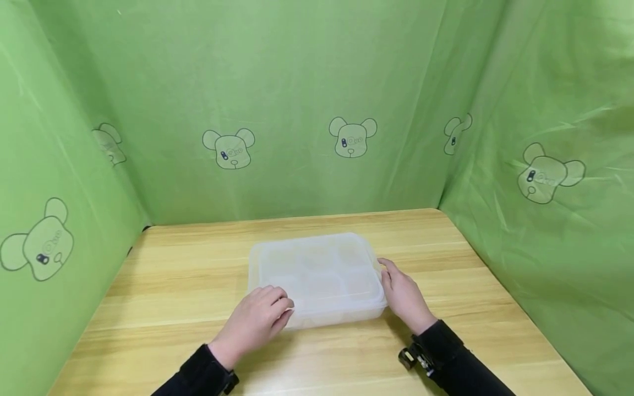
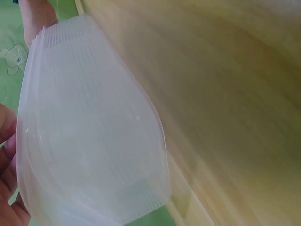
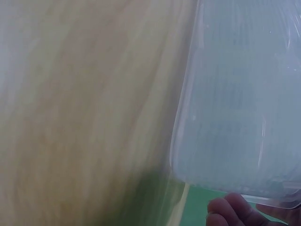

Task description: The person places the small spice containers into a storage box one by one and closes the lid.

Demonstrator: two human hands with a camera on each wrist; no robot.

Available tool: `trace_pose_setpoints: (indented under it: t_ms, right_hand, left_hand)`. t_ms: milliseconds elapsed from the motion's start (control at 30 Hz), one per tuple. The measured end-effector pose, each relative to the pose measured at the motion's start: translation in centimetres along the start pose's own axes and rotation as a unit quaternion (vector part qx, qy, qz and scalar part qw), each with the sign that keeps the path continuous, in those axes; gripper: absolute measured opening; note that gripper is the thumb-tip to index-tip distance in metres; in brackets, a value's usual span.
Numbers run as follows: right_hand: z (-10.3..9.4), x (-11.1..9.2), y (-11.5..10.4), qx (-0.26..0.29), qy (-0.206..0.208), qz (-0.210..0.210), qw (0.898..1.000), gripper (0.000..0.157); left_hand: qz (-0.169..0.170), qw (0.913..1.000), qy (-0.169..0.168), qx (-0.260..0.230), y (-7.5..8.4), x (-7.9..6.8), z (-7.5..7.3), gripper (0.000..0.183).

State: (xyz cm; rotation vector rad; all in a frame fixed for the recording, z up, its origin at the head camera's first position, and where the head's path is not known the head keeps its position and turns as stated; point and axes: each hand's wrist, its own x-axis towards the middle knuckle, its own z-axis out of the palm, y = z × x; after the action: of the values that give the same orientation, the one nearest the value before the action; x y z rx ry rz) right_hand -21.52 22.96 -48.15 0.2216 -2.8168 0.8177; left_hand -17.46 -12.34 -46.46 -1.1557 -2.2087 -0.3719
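A translucent white plastic storage box (image 1: 317,316) stands on the wooden table, a lid (image 1: 317,269) on its top. Rounded shapes show faintly through the lid; what they are is too blurred to tell. At the front left corner, my left hand (image 1: 257,319) has its fingers curled and pinches the lid's edge. My right hand (image 1: 406,297) grips the box's right end. In the left wrist view, left fingertips (image 2: 8,160) meet the rim beside the box wall (image 2: 94,117). Right fingers (image 3: 240,212) bend against the box's end in the right wrist view.
Bare wooden tabletop (image 1: 188,269) surrounds the box. Green cloth (image 1: 292,82) with printed bear heads hangs behind the table and along both sides. A dark strapped device (image 1: 416,355) sits at my right wrist.
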Motion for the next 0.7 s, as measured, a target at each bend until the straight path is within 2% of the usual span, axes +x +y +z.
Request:
trace_pose_setpoints:
  t_ms: [100, 233, 400, 567, 700]
  right_hand:
    - [-0.1, 0.1, -0.1, -0.003, 0.005, -0.008, 1.0, 0.039]
    - [-0.2, 0.3, -0.2, -0.018, 0.003, -0.007, 1.0, 0.038]
    - [-0.4, 0.6, -0.2, -0.05, 0.009, -0.026, 0.998, 0.037]
    - [-0.9, 0.7, -0.5, -0.07, 0.045, -0.065, 0.994, 0.03]
    - [-1.5, 0.8, -1.2, -0.071, 0.072, -0.086, 0.991, 0.026]
  left_hand:
    - [-0.036, 0.9993, 0.004, 0.012, -0.3, 0.0, -0.5, 0.007]
    - [-0.115, 0.9928, 0.002, 0.032, -0.9, 0.1, -1.2, 0.009]
    - [-0.198, 0.9787, 0.0, 0.053, -1.5, -0.1, -1.9, 0.013]
    - [-0.262, 0.9635, 0.0, 0.056, -2.1, -0.3, -2.2, 0.015]
    - [-0.31, 0.9493, -0.012, 0.05, -2.5, -0.4, -2.3, 0.021]
